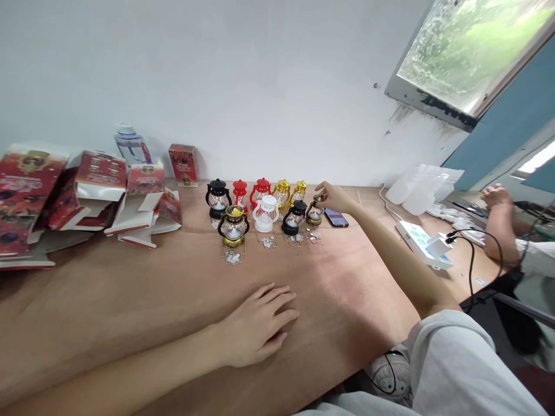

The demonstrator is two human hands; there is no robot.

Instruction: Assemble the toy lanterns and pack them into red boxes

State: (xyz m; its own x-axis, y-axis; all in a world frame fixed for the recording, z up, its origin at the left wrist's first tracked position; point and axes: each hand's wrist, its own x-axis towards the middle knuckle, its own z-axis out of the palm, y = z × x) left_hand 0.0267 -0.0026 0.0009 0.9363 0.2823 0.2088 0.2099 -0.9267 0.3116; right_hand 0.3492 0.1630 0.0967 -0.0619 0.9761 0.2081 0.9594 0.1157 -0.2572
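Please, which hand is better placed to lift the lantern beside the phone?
Probably the right hand: it is at the top of that lantern, while the left hand rests on the table, farther away.

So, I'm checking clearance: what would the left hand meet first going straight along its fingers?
Across the flat brown tabletop, the left hand would probably meet the bare right forearm, though that arm's height is unclear.

A small dark-gold lantern (314,216) stands upright on the table (191,283).
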